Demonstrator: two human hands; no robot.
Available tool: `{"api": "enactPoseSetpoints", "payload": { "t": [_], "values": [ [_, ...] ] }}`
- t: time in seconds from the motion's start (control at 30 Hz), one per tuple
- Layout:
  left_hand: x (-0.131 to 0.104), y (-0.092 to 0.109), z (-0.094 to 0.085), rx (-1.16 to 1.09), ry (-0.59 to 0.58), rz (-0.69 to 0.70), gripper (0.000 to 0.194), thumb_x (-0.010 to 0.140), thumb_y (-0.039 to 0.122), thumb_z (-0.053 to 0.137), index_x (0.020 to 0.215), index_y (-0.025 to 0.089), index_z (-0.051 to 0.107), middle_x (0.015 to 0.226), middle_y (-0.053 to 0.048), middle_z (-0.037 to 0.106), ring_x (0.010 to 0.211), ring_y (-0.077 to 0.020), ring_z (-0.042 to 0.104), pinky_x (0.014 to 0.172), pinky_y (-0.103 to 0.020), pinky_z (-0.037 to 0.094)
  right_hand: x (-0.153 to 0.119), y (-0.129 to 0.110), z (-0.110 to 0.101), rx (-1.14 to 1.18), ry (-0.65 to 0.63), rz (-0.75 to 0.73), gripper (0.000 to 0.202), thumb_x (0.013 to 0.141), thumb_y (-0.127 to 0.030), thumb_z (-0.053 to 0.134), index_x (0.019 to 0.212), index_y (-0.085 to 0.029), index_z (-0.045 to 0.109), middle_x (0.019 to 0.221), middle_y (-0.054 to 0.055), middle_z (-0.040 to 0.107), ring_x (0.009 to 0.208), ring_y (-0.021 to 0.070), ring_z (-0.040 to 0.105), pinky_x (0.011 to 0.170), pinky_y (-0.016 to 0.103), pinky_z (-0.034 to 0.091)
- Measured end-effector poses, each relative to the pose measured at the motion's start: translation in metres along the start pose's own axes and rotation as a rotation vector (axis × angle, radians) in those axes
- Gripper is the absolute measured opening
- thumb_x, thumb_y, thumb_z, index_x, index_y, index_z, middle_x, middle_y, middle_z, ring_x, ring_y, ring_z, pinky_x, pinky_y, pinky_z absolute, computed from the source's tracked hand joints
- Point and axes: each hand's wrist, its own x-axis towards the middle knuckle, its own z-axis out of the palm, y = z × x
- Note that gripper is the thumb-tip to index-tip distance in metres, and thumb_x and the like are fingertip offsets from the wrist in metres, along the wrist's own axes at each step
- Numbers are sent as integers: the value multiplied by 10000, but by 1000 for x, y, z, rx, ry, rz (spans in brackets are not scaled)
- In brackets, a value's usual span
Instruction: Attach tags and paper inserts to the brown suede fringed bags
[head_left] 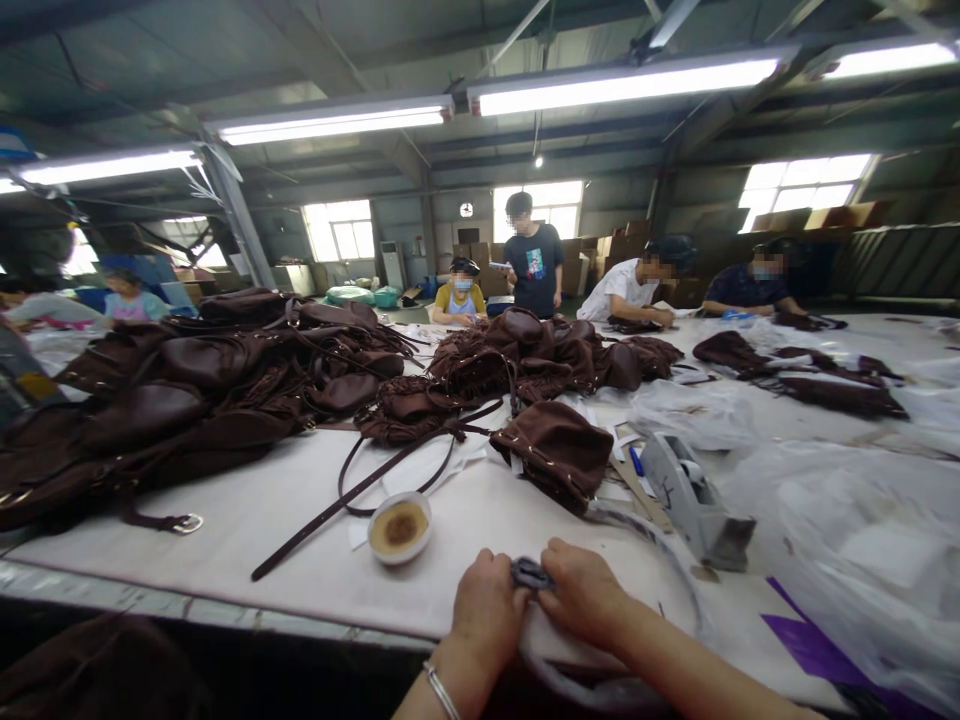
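Observation:
Near the table's front edge, my left hand point(489, 607) and my right hand point(581, 592) are side by side, both closed on a grey wrapped strap point(531, 573). A small dark opening shows in the strap between them. The wrapped length loops below my hands and curves up on the right toward a dark brown bag point(555, 450). Left of my hands sits a white bowl point(400, 528) with yellowish-brown contents. A thin brown strap point(322, 525) lies beside the bowl.
Brown bags point(187, 390) are heaped at the left, with another heap point(555, 350) at the centre. A grey tape dispenser point(694, 500) and clear plastic bags point(847, 560) lie to the right. Several people are around the table's far side, one standing point(534, 260).

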Motion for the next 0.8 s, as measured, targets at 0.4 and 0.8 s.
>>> {"api": "enactPoseSetpoints", "payload": {
  "t": [0.4,0.8],
  "values": [
    [5,10,3,-35,-60,-7,318,854,430,576,950,161,715,1003,-135,714,900,-261,653,752,-318,458,-13,-16,6,370,-41,87,151,778,-179,533,806,-162,681,846,72,734,774,200,646,630,269,358],
    [13,14,-4,-18,-158,283,261,762,164,605,999,209,704,1057,-67,688,984,-224,607,904,-272,441,-11,17,-28,103,-86,-191,261,736,-172,594,980,-154,688,1044,106,669,933,238,628,796,298,430]
  ]
}}
